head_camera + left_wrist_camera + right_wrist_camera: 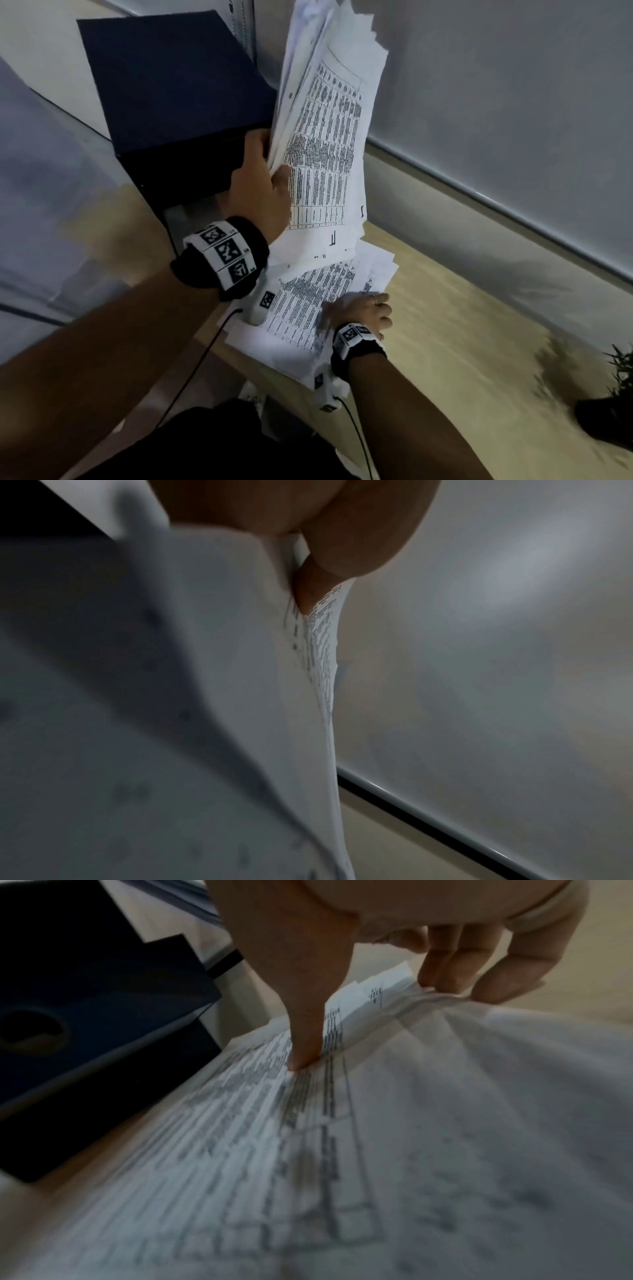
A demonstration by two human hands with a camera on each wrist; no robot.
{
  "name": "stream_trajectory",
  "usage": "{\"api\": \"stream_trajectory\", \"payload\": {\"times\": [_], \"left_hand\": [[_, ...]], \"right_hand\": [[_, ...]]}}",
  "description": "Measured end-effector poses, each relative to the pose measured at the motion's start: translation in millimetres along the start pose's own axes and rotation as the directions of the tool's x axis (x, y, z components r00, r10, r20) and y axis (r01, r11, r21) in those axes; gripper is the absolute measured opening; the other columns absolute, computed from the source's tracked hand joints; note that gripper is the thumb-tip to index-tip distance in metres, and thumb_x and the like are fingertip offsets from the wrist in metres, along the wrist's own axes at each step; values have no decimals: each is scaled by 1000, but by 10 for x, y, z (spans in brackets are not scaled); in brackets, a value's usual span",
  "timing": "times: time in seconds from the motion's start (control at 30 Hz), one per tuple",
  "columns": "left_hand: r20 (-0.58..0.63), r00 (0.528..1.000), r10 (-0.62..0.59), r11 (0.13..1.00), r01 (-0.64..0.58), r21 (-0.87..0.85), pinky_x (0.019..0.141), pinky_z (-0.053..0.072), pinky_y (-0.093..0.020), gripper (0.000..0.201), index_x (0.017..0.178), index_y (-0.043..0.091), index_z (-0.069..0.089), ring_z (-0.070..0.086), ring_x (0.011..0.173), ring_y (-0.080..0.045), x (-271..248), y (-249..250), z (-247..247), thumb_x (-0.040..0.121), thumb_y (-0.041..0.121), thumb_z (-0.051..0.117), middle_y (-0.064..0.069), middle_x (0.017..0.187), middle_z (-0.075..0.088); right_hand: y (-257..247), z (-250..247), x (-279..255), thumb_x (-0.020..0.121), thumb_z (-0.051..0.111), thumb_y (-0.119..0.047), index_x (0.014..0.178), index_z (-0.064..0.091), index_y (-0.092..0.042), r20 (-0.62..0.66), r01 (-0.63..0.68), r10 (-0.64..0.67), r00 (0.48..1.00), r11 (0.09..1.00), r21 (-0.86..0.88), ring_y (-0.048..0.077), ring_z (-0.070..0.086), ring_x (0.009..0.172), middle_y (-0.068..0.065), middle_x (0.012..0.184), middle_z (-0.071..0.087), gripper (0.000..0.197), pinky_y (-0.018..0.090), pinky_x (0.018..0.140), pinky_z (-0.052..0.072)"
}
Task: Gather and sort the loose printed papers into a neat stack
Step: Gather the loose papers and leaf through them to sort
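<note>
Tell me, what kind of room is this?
Probably an office. Printed papers lie on a wooden desk by a dark blue box, and the left hand holds up more sheets.

The left hand point(262, 178) grips a thick sheaf point(329, 113) of printed sheets by its lower left edge, thumb across the front page, holding it upright and fanned at the top. Just behind that hand stands a dark blue box point(171, 85). Below the sheaf, the right hand point(368, 313) rests on the right edge of a loose pile point(308, 301) lying on the wooden desk point(462, 325). A plant point(613, 387), blurred, sits well to the right of this hand.
</note>
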State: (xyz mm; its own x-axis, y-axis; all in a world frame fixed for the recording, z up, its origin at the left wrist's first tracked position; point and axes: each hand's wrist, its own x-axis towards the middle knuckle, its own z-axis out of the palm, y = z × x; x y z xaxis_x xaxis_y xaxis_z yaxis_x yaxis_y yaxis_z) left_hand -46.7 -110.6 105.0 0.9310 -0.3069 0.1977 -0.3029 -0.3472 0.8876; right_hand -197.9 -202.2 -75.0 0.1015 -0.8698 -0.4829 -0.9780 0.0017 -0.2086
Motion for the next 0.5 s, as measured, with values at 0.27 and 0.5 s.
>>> {"api": "stream_trajectory", "payload": {"times": [0.27,0.5], "left_hand": [[20,1000,-9,999,10,-39,86,56,-36,35,123,21,44,68,92,-19,79,-48,-80,91,13,57,4,104,67],[45,999,-5,998,8,-59,85,49,-24,37,125,18,45,65,93,-15,93,-60,25,90,11,59,7,102,64]], "right_hand": [[93,-79,280,70,80,-49,131,43,-3,107,4,-17,994,992,127,30,60,118,12,132,57,85,37,97,52],[317,-299,273,86,71,-30,131,57,-8,182,-27,-11,983,978,207,28,62,116,11,130,61,52,21,60,47]]}}
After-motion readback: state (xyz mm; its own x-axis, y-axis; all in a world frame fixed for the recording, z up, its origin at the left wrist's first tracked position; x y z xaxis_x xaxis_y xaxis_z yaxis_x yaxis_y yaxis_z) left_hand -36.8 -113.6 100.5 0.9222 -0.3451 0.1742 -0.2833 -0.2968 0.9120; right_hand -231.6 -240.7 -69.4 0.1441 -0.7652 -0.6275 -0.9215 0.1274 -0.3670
